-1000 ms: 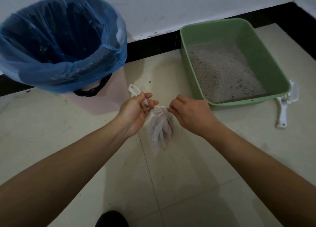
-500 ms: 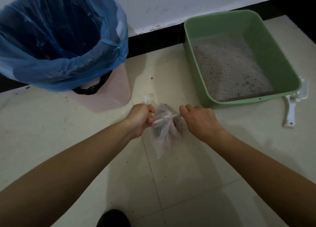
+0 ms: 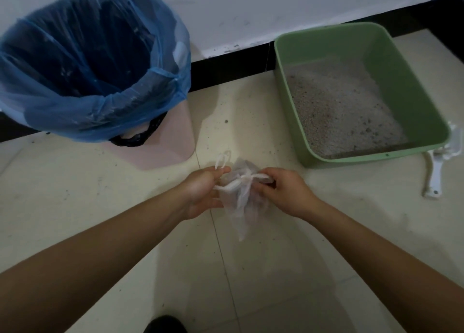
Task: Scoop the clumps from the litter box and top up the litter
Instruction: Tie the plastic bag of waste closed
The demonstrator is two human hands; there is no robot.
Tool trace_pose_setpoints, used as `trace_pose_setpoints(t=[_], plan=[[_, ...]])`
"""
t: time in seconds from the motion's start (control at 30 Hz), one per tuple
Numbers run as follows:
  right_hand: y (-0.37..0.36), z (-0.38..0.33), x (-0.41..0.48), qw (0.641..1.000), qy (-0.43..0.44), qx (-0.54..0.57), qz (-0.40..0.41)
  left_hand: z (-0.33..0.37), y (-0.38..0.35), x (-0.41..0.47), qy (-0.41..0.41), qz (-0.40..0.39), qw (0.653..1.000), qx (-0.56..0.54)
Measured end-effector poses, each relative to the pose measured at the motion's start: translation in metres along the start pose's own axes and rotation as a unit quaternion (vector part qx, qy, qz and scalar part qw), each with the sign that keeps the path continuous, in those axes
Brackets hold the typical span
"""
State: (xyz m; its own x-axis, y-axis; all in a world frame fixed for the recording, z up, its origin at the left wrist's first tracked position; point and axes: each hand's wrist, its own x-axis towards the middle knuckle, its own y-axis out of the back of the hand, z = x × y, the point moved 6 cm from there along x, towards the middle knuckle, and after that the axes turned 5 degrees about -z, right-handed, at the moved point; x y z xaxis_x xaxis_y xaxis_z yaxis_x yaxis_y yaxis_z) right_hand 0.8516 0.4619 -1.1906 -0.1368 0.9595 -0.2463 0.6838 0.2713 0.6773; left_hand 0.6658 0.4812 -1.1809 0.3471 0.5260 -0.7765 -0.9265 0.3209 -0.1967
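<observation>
Two hands (image 3: 202, 194) (image 3: 288, 194) pinch the bag (image 3: 241, 207); litter box (image 3: 376, 158) holds litter (image 3: 339, 106).

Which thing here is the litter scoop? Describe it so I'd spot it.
Find the green litter box by the wall. The litter scoop lies on the floor at its right near corner. It is the only white, long-handled tool there.

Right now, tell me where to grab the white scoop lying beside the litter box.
Take the white scoop by its long handle, coming from above at the near end. The handle lies flat on the floor, pointing toward you, while the head sits close by the green litter box.
</observation>
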Motion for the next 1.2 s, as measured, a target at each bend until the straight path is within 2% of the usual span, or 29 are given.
trace_pose_setpoints(t=[0.13, 0.23, 0.33, 0.47, 0.53, 0.63, 0.8, 0.87, 0.93, 1.03, 1.2], plan=[[0.034, -0.017, 0.001, 0.993, 0.010, 0.075, 0.092, 0.023, -0.011, -0.010, -0.066, -0.027, 0.997, 0.014], [0.074, -0.046, -0.005, 0.975, 0.045, 0.139, 0.168, 0.060, -0.028, -0.036, -0.157, -0.077, 0.985, 0.012], [0.116, -0.079, -0.011, 0.947, 0.097, 0.209, 0.223, 0.112, -0.039, -0.072, -0.276, -0.039, 0.958, 0.062], [0.157, -0.124, -0.014, 0.910, 0.170, 0.253, 0.281, 0.180, -0.044, -0.125, -0.433, 0.028, 0.892, 0.124], [0.172, -0.143, -0.007, 0.904, 0.186, 0.247, 0.294, 0.205, -0.038, -0.147, -0.492, 0.068, 0.850, 0.177], [0.188, -0.176, 0.009, 0.907, 0.200, 0.199, 0.312, 0.232, -0.017, -0.168, -0.533, 0.117, 0.813, 0.202], [0.198, -0.251, 0.039, 0.880, 0.286, 0.215, 0.312, 0.265, 0.029, -0.214, -0.621, 0.180, 0.735, 0.203], [0.191, -0.277, 0.059, 0.889, 0.286, 0.213, 0.288, 0.269, 0.055, -0.225, -0.628, 0.221, 0.716, 0.210], [0.174, -0.297, 0.080, 0.906, 0.281, 0.190, 0.252, 0.266, 0.085, -0.224, -0.596, 0.277, 0.718, 0.229], [0.141, -0.310, 0.107, 0.937, 0.269, 0.091, 0.204, 0.254, 0.126, -0.205, -0.513, 0.345, 0.733, 0.282], [0.094, -0.301, 0.137, 0.954, 0.259, -0.071, 0.132, 0.229, 0.170, -0.171, -0.420, 0.391, 0.717, 0.396]])
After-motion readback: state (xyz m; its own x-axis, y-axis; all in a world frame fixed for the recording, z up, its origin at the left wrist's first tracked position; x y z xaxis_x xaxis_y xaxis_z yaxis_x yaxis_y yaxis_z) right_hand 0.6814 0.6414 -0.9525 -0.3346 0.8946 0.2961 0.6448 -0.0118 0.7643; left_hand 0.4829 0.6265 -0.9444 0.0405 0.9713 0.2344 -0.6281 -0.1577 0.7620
